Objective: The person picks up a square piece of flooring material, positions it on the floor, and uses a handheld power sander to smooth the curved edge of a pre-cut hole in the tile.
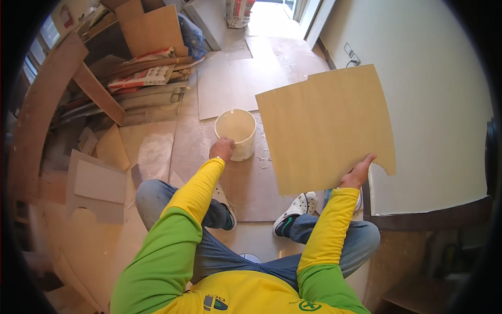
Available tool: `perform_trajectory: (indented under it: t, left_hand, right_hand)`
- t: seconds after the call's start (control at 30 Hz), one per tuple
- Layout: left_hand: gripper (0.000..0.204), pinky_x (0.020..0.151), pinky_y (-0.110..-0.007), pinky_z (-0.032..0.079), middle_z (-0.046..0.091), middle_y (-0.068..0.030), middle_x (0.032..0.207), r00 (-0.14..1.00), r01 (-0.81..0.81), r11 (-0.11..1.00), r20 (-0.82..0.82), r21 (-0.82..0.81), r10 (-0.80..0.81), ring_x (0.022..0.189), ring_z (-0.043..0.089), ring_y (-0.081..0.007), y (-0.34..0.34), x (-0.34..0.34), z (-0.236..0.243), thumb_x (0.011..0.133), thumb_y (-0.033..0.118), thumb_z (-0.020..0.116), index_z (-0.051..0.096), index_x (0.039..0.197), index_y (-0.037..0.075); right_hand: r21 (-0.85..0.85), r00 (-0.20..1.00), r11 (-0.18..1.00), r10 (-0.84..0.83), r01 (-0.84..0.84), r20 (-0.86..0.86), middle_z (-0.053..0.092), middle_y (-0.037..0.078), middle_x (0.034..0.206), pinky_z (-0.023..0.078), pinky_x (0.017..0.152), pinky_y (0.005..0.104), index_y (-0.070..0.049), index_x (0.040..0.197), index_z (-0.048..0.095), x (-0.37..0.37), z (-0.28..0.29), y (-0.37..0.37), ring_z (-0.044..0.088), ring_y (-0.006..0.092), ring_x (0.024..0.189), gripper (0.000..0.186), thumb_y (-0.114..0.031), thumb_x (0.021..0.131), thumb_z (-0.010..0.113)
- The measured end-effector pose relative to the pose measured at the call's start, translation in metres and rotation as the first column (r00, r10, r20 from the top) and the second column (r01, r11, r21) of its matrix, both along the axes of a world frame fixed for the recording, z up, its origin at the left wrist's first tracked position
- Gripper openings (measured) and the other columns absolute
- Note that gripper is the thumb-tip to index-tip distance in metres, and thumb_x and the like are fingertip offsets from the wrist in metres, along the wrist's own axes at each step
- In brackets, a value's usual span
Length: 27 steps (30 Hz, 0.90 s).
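Note:
My right hand (358,171) grips the lower right edge of a large flat tan panel (324,125), a tile or thin board by its look, holding it up and tilted. The panel has a curved notch cut near its lower right corner and a small step in its top edge. On the floor ahead stands a white plastic bucket (244,152), its inside pale and its outer wall smeared. My left hand (222,149) is closed at the bucket's near rim, with the fingertips partly hidden.
Scrap boards (157,31), planks and torn bags (141,77) are heaped at the far left. A flat panel (225,83) lies beyond the bucket. White powder (155,152) covers floor at left. On the right are a pale wall (418,104) and a socket (353,56) with a cable.

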<state>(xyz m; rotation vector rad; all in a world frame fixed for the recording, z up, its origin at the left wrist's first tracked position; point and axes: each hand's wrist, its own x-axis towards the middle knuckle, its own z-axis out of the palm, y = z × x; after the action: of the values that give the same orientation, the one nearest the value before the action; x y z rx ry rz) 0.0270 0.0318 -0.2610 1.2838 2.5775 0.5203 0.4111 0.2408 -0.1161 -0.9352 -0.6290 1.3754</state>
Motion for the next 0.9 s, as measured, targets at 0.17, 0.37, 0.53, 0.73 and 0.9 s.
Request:
perform_trajectory:
  t: [0.17, 0.37, 0.53, 0.73, 0.9]
  left_hand:
    - [0.032, 0.097, -0.041, 0.054, 0.065, -0.0102, 0.131, 0.999, 0.005, 0.996, 0.051, 0.088, -0.009, 0.115, 0.066, -0.0333, -0.012, 0.009, -0.020, 0.092, 0.030, 0.067, 0.071, 0.122, 0.019]
    - [0.106, 0.118, -0.061, 0.028, 0.032, -0.0224, 0.164, -0.215, -0.749, 0.654, 0.973, -0.107, -0.088, 0.144, 0.043, -0.0407, -0.035, -0.007, 0.052, 0.092, 0.084, 0.039, 0.023, 0.162, 0.006]
    - [0.093, 0.116, -0.049, 0.038, 0.047, -0.0202, 0.155, 0.149, -0.904, 0.340, 0.937, 0.259, -0.317, 0.139, 0.050, -0.0339, -0.086, -0.039, 0.000, 0.097, 0.073, 0.046, 0.039, 0.155, 0.000]
    - [0.075, 0.104, -0.042, 0.049, 0.062, -0.0254, 0.137, 0.045, -0.999, 0.028, 0.914, 0.037, 0.404, 0.122, 0.063, -0.0378, -0.086, -0.073, -0.028, 0.099, 0.054, 0.054, 0.057, 0.133, -0.013]
    - [0.063, 0.101, -0.044, 0.052, 0.064, -0.0281, 0.132, -0.119, -0.993, -0.032, 0.929, -0.115, 0.351, 0.117, 0.066, -0.0405, -0.066, -0.085, -0.029, 0.097, 0.042, 0.059, 0.060, 0.128, -0.013]
  right_hand:
    - [-0.001, 0.988, 0.992, 0.127, -0.128, -0.091, 0.047, 0.013, 0.157, 0.040, 0.116, 0.0387, 0.000, 0.154, 0.040, -0.018, 0.005, -0.017, 0.050, 0.0304, 0.139, 0.077, -0.061, 0.108, 0.034]
    - [-0.257, 0.964, 0.949, 0.223, -0.180, 0.146, 0.054, 0.014, 0.148, 0.047, 0.109, 0.0387, 0.008, 0.148, 0.044, -0.075, -0.048, -0.022, 0.055, 0.0267, 0.131, 0.098, -0.076, 0.099, 0.039]
    - [-0.332, 0.887, 0.854, 0.452, -0.400, 0.095, 0.053, 0.019, 0.147, 0.045, 0.110, 0.0412, 0.013, 0.146, 0.044, -0.200, -0.080, -0.065, 0.054, 0.0301, 0.132, 0.105, -0.079, 0.096, 0.040]
    - [-0.394, 0.848, 0.805, 0.520, -0.444, 0.107, 0.050, 0.021, 0.152, 0.043, 0.113, 0.0427, 0.011, 0.151, 0.039, -0.241, -0.115, -0.059, 0.051, 0.0323, 0.138, 0.109, -0.082, 0.093, 0.042]
    - [-0.316, 0.705, 0.647, 0.700, -0.694, -0.114, 0.039, 0.021, 0.160, 0.040, 0.116, 0.0452, 0.004, 0.156, 0.034, -0.227, -0.107, -0.045, 0.044, 0.0339, 0.144, 0.098, -0.074, 0.098, 0.045]
